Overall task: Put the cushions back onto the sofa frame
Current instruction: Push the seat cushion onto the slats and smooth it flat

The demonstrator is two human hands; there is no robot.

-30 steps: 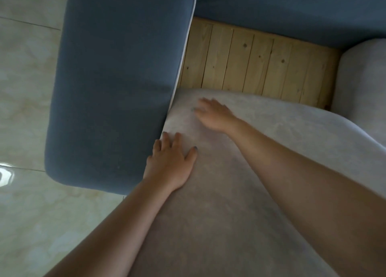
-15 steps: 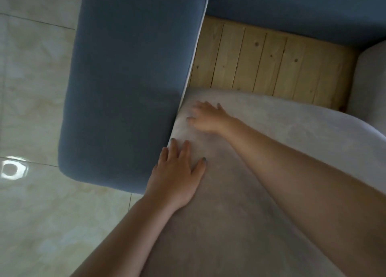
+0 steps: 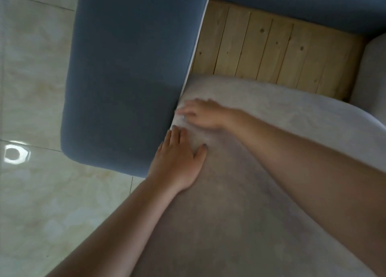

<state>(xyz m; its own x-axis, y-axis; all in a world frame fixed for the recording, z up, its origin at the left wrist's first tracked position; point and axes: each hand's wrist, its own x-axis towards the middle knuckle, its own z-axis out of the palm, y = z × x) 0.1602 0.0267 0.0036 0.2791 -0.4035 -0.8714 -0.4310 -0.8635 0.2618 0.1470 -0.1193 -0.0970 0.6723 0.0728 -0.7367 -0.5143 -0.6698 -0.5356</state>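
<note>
A large grey seat cushion (image 3: 261, 193) lies across the sofa frame, its far edge short of the blue backrest (image 3: 302, 3). Bare wooden slats (image 3: 271, 53) of the frame show beyond that edge. My left hand (image 3: 179, 162) presses flat on the cushion beside the blue armrest (image 3: 129, 72), fingers straight. My right hand (image 3: 202, 115) lies flat on the cushion just beyond it, fingertips at the seam against the armrest. Another grey cushion (image 3: 371, 76) sits on the frame at the right.
Glossy pale tiled floor (image 3: 33, 89) lies left of the armrest, with a light reflection on it. The armrest has a white piped edge (image 3: 198, 41) along the seat side.
My right hand has slid left across the cushion toward the armrest, closer to my left hand. The left hand stays pressed flat in the same spot on the cushion.
</note>
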